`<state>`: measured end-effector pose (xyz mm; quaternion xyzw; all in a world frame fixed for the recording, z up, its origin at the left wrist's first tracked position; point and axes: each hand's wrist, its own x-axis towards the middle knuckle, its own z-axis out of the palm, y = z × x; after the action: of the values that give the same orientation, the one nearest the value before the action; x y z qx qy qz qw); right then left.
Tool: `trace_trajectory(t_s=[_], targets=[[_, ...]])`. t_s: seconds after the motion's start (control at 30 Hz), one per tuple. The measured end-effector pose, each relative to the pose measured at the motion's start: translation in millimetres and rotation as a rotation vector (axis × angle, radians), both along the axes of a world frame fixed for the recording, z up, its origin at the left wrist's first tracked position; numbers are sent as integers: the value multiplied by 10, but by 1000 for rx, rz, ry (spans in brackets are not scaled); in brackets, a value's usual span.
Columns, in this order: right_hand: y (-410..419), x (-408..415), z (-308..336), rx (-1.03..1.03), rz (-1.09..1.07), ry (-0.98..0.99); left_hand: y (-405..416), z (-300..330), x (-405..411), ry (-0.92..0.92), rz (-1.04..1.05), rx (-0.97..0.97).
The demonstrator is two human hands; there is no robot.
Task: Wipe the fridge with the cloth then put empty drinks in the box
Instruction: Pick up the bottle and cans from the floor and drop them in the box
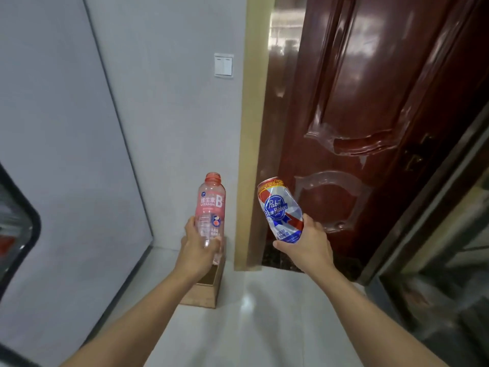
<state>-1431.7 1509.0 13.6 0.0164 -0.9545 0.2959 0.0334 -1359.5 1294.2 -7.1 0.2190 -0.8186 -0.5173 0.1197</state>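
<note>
My left hand point(197, 251) grips the lower part of a clear pink bottle point(211, 207) with no cap, held upright. My right hand point(308, 243) holds a silver, blue and red beer can point(280, 210) by its base, tilted to the left. Both drinks hang in the air above and just beyond a small brown cardboard box point(209, 290) that stands open on the floor against the wall corner. My left forearm covers part of the box. No cloth is in view.
A grey panel point(66, 154) fills the left side, with a dark-edged curved object point(18, 226) at the far left. A glossy dark red door point(357, 115) stands on the right beside a yellowish frame. White glossy floor tiles point(264, 327) lie below. A light switch point(223, 65) is on the wall.
</note>
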Motion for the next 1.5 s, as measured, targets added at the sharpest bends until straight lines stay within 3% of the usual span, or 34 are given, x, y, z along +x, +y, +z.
trace_trajectory(t_s=[0.3, 0.53, 0.73, 1.13, 1.5], targets=[[-377, -1818, -132, 25, 308, -55, -83, -247, -1276, 14, 289, 71], [-747, -2776, -331, -11, 551, -180, -75, -542, -1755, -74, 529, 139], [-1431, -3224, -774, 39, 674, -265, -431, -888, -2091, -97, 682, 214], [-2523, -3825, -1541, 256, 809, -393, -1031, -1796, -2881, -189, 851, 546], [-3309, -4373, -2721, 394, 1021, -590, -1263, -2660, -3438, -336, 1119, 708]])
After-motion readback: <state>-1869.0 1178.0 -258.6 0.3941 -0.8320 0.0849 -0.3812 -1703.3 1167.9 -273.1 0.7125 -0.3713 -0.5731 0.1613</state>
